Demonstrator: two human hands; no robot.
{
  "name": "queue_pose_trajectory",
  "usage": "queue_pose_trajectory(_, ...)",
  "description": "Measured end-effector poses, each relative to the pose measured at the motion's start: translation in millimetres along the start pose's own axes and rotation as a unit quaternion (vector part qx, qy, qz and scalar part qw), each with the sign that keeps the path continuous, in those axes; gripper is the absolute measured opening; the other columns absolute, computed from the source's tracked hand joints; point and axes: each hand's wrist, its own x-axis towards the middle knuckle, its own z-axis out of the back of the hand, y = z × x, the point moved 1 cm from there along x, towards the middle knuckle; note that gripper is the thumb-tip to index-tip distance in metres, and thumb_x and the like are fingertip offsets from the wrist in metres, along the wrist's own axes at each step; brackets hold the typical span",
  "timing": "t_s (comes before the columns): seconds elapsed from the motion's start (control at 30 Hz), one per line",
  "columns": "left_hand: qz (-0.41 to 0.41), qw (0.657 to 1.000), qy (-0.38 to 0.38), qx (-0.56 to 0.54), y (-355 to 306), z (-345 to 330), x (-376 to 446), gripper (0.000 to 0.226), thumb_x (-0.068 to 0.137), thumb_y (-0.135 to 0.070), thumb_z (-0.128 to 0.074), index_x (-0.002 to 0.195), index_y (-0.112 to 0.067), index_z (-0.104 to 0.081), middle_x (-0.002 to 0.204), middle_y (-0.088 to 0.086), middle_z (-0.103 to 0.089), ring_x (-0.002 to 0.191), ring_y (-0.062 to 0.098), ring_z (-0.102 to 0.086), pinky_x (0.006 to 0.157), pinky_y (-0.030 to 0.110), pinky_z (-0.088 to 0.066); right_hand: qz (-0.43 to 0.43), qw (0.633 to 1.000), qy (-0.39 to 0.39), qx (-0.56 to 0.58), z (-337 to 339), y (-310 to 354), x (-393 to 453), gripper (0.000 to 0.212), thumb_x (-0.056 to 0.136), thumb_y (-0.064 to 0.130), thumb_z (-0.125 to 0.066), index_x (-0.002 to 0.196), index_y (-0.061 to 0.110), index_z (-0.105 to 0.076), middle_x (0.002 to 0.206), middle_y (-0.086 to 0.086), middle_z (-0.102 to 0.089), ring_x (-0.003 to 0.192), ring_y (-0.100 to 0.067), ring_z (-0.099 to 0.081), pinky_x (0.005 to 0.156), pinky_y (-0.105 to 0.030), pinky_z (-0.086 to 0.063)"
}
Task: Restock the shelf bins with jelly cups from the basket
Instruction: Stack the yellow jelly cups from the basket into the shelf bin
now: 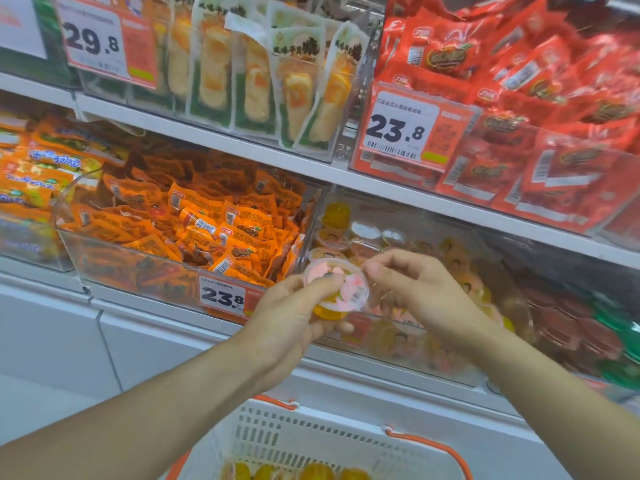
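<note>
In front of the person, white shelves (214, 142) run across the whole view, with clear bins sitting on them. On the top shelf, one bin holds red packets (540, 98) and has a price tag (403, 131) on its front left corner. Beside it stand pale packs of yellow snacks (249, 74). On the lower shelf, a clear bin (114, 258) is full of orange packets (207, 220). Just to its right is the jelly cup bin (408, 351), with many jelly cups inside, piled from its back left corner toward the right.

Down at the bottom edge sits a white basket (311, 441) with orange handles. More yellow jelly cups (318, 472) lie in it.

The left hand (294, 317) holds one jelly cup (337, 292) in front of the jelly cup bin's front left corner. Its fingers curl under the yellow cup and its thumb presses on the pink lid. The right hand (415, 292) is just beside the cup. Its fingertips (372, 271) pinch together at the lid's right edge.
</note>
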Motion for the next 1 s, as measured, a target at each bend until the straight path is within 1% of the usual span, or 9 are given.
queue_pose_trajectory(0.2, -0.075, 0.996, 0.032, 0.034, -6.3, -3.9, 2.8, 0.046, 0.087, -0.028, -0.061, 0.127, -0.006, -0.061, 0.121, 0.014, -0.070, 0.116, 0.027, -0.064, 0.096, 0.034, -0.053, -0.110, 0.964, 0.088, 0.225, -7.7, -1.3, -31.3, 0.021, 0.084, 0.020, -0.064, 0.094, 0.002, -0.064, 0.094, -0.026, -0.067, 0.071, -0.025, -0.068, 0.057, -0.025, -0.055)
queue_pose_trajectory(0.27, -0.120, 0.991, 0.012, 0.061, -7.1, -4.6, 3.4, 0.054, 0.079, -0.035, -0.066, 0.126, -0.009, -0.060, 0.117, 0.012, -0.071, 0.112, 0.024, -0.066, 0.097, 0.036, -0.053, -0.123, 0.942, 0.078, 0.303, -11.9, -1.8, -29.3, 0.030, 0.089, 0.027, -0.059, 0.096, -0.002, -0.064, 0.100, -0.026, -0.066, 0.082, -0.028, -0.070, 0.065, -0.030, -0.059)
queue_pose_trajectory(0.43, -0.210, 0.958, 0.018, 0.194, -8.3, -9.8, -0.4, 0.044, 0.084, -0.039, -0.056, 0.118, -0.011, -0.059, 0.099, -0.001, -0.075, 0.092, 0.005, -0.071, 0.075, 0.014, -0.052, -0.155, 0.893, 0.077, 0.416, -20.1, 1.1, -20.1, 0.036, 0.092, 0.023, -0.059, 0.117, 0.000, -0.070, 0.117, -0.027, -0.066, 0.099, -0.031, -0.070, 0.077, -0.033, -0.062)
queue_pose_trajectory(0.6, -0.244, 0.923, 0.010, 0.299, -12.8, -5.7, -2.0, 0.042, 0.099, -0.044, -0.034, 0.126, -0.022, -0.058, 0.118, -0.009, -0.065, 0.113, 0.001, -0.059, 0.096, 0.021, -0.047, -0.122, 0.870, 0.077, 0.470, -16.0, 8.2, -13.6, 0.040, 0.097, 0.019, -0.051, 0.130, -0.003, -0.060, 0.127, -0.023, -0.063, 0.096, -0.026, -0.071, 0.076, -0.032, -0.061)
queue_pose_trajectory(0.67, -0.240, 0.893, 0.000, 0.380, -11.3, 3.0, 1.0, 0.033, 0.105, -0.038, -0.037, 0.133, -0.026, -0.052, 0.131, -0.012, -0.053, 0.125, 0.001, -0.046, 0.107, 0.027, -0.039, -0.092, 0.913, 0.043, 0.396, -11.6, 10.6, -4.2, 0.038, 0.099, 0.022, -0.049, 0.125, -0.003, -0.062, 0.121, -0.022, -0.067, 0.101, -0.026, -0.071, 0.080, -0.031, -0.060)
queue_pose_trajectory(0.73, -0.271, 0.806, -0.021, 0.525, -6.7, 12.8, 5.2, 0.032, 0.103, -0.027, -0.046, 0.135, -0.024, -0.048, 0.136, -0.011, -0.044, 0.133, 0.006, -0.034, 0.114, 0.032, -0.030, -0.058, 0.966, -0.036, 0.251, -5.2, 11.3, 12.0, 0.034, 0.100, 0.025, -0.052, 0.115, -0.002, -0.065, 0.104, -0.019, -0.074, 0.093, -0.025, -0.073, 0.078, -0.031, -0.060)
queue_pose_trajectory(0.8, -0.284, 0.737, -0.027, 0.612, -0.5, 16.6, 7.5, 0.047, 0.093, -0.025, -0.051, 0.139, -0.020, -0.043, 0.142, -0.007, -0.038, 0.140, 0.012, -0.023, 0.118, 0.033, -0.022, -0.037, 0.989, -0.126, 0.073, 1.9, 8.5, 34.6, 0.039, 0.098, 0.034, -0.060, 0.120, 0.002, -0.061, 0.095, -0.014, -0.076, 0.085, -0.026, -0.075, 0.085, -0.041, -0.058)
queue_pose_trajectory(0.87, -0.287, 0.713, -0.031, 0.639, 2.7, 13.1, 5.6, 0.055, 0.087, -0.026, -0.048, 0.141, -0.017, -0.042, 0.143, -0.004, -0.038, 0.138, 0.015, -0.023, 0.116, 0.034, -0.025, -0.040, 0.980, -0.177, -0.084, 4.5, 1.9, 58.5, 0.058, 0.090, 0.050, -0.065, 0.125, 0.004, -0.056, 0.089, -0.012, -0.075, 0.082, -0.027, -0.074, 0.087, -0.048, -0.056)
queue_pose_trajectory(1.0, -0.300, 0.674, -0.027, 0.674, 7.2, 5.3, 4.1, 0.051, 0.081, -0.029, -0.043, 0.130, -0.016, -0.049, 0.134, -0.001, -0.043, 0.127, 0.019, -0.035, 0.104, 0.035, -0.036, -0.053, 0.925, -0.167, -0.338, -5.8, -5.3, 97.5, 0.047, 0.092, 0.048, -0.061, 0.094, 0.001, -0.065, 0.083, -0.010, -0.070, 0.084, -0.031, -0.066, 0.071, -0.033, -0.050)
